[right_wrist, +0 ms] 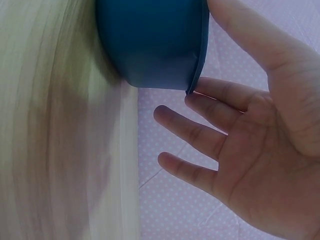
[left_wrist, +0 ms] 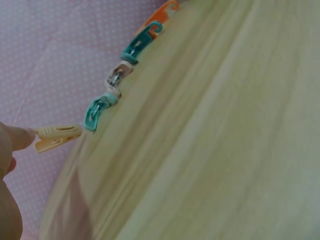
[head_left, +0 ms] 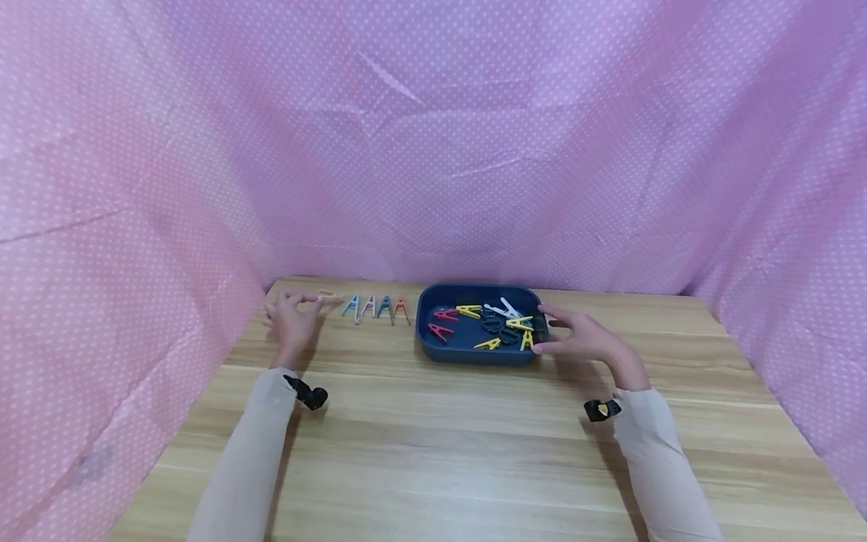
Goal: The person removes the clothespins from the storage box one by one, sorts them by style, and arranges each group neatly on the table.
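Out at the left end of a row, my left hand (head_left: 294,320) pinches a pale yellow clothespin (left_wrist: 57,134) between thumb and fingers. Beside it stand a light blue clothespin (head_left: 351,307), a pale pink one (head_left: 369,305), a teal one (head_left: 385,306) and an orange one (head_left: 401,307). My right hand (head_left: 585,337) is at the right end of a dark blue bin (head_left: 474,357), its thumb and fingertips at the rim and its fingers spread fairly straight. Red clothespins (head_left: 440,331), yellow clothespins (head_left: 519,324), a white clothespin (head_left: 504,309) and dark pieces (head_left: 491,323) lie loose inside.
The wood-grain table (head_left: 433,452) reaches back to a pink dotted curtain (head_left: 433,188), which hangs behind it and along both sides. The row of clothespins stands near the table's back edge, left of the bin.
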Demonstrator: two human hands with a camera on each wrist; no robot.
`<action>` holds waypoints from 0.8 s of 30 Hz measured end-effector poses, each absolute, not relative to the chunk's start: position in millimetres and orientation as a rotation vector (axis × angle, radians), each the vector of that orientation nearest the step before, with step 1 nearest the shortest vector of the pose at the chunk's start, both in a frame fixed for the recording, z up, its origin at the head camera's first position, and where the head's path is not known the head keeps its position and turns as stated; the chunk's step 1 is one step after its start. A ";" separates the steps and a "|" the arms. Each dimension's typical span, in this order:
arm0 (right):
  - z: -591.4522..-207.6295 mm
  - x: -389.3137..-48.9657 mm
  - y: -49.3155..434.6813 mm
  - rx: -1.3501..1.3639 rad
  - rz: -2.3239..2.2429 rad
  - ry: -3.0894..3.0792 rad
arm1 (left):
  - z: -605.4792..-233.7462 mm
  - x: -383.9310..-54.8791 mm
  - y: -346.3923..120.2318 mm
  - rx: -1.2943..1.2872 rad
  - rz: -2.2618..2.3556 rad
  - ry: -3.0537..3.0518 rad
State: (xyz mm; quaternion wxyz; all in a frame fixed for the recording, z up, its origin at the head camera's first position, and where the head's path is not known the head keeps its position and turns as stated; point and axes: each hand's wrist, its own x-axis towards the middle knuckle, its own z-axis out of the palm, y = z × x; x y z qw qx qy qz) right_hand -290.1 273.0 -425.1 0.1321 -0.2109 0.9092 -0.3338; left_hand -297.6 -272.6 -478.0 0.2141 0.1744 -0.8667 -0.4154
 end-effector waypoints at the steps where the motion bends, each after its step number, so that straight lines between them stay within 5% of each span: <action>1: -425.4 -289.8 272.8 -0.609 -0.972 2.634 | -478.7 -297.1 -273.2 0.473 -1.124 -2.411; 24: -422.8 -291.1 270.6 -0.611 -0.984 2.621 | -479.1 -291.8 -268.4 0.297 -0.875 -2.755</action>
